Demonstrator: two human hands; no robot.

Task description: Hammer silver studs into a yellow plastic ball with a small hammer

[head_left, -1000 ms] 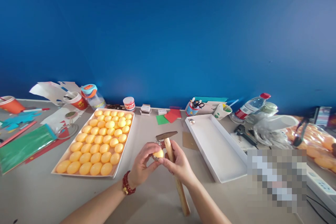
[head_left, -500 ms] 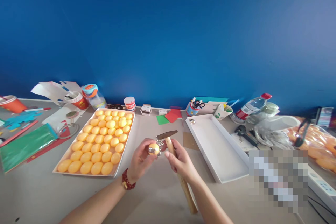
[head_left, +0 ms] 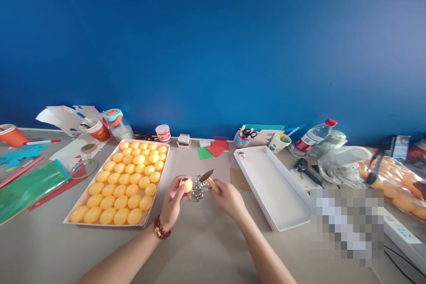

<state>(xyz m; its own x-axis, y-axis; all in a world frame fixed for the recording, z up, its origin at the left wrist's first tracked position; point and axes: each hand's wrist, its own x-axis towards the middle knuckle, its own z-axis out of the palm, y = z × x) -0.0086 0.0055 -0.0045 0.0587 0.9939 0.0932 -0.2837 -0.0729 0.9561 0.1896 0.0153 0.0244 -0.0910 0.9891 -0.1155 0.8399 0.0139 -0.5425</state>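
Observation:
In my left hand is an orange ping-pong ball with a dark patch, perhaps an opening, on its upper side. The fingers are wrapped round the ball's left and lower sides. My right hand grips a wooden-handled hammer close to its head. The metal head points up and to the left, over the right edge of a heap of small silvery metal pieces, possibly bells. This heap lies on the table between both hands.
Left of my hands stands a white tray of orange balls. To the right, a white box lid has silvery pieces in its far corner. Green and red paper squares lie behind. A bottle and glue gun are farther right.
My hands have moved apart, uncovering the silvery heap. The ball has turned, now showing a dark patch instead of a silvery one. The hammer has tilted, its handle now mostly hidden by my right hand.

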